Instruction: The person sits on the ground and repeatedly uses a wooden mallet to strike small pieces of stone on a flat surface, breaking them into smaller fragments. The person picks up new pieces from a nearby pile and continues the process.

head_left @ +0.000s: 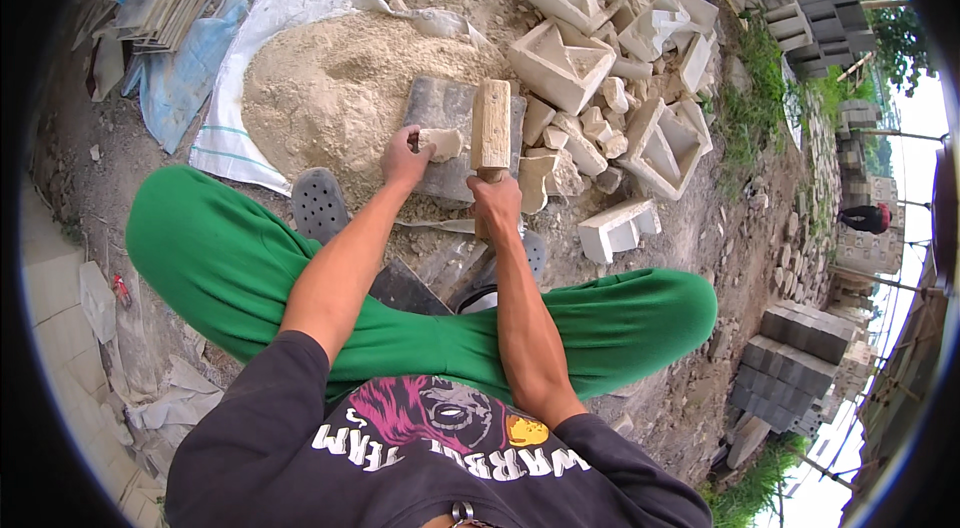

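My right hand (496, 201) is wrapped around the handle of a wooden mallet (491, 128), its long block-shaped head pointing away from me. The mallet is over a flat dark slab (437, 103) in front of my feet. Against the slab's left part, my left hand (403, 162) grips a pale broken chunk of block (442, 143) between thumb and fingers. A small gap separates the chunk from the mallet head. Left of and beyond the slab lies a heap of tan crushed powder (330, 88) on a white woven sack (228, 118).
Broken pale blocks (565, 63) and smaller fragments (590, 143) are piled right of the slab. A block piece (618, 230) lies nearer my right knee. Flat boards (165, 3) and a blue sheet (185, 73) are at far left. Grey blocks (790, 363) are stacked at right; a person (866, 219) is in the distance.
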A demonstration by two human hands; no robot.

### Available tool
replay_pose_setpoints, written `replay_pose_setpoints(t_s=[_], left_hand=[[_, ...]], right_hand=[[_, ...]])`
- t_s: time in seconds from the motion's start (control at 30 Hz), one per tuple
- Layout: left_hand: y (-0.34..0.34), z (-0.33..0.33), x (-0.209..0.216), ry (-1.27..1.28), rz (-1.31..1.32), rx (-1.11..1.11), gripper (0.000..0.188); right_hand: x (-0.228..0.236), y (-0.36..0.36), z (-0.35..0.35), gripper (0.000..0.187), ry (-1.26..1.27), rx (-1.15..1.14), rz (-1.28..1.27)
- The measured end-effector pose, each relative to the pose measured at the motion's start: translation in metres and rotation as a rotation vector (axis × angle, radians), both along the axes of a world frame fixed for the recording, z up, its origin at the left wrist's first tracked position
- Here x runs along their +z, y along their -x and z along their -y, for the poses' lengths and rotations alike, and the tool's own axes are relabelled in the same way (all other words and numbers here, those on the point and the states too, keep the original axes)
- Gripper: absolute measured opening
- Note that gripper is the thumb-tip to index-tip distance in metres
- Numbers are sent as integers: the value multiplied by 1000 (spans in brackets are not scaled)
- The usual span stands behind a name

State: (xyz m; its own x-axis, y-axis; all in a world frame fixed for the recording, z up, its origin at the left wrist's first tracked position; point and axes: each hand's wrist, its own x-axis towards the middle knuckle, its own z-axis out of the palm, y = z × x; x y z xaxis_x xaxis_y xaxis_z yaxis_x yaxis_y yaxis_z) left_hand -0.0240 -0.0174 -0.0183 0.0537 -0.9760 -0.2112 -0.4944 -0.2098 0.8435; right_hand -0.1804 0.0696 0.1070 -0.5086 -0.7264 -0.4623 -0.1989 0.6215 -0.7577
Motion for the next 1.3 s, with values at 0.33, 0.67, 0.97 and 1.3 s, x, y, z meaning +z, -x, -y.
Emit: replay_pose_setpoints(t_s=[0.33,0.67,0.97,1.3], left_hand=[[8,1,18,20,205,-42,55],[6,11,23,-184,158,-54,51],[10,22,22,-232,91,-103,54],[1,20,5,-122,-28,-120,54]], right_hand=[[-39,-4,3,31,28,38,-14],[10,15,20,26,86,-8,-85],[-60,9,6,29,-112,97,-45],[17,13,29,38,224,6,-194]])
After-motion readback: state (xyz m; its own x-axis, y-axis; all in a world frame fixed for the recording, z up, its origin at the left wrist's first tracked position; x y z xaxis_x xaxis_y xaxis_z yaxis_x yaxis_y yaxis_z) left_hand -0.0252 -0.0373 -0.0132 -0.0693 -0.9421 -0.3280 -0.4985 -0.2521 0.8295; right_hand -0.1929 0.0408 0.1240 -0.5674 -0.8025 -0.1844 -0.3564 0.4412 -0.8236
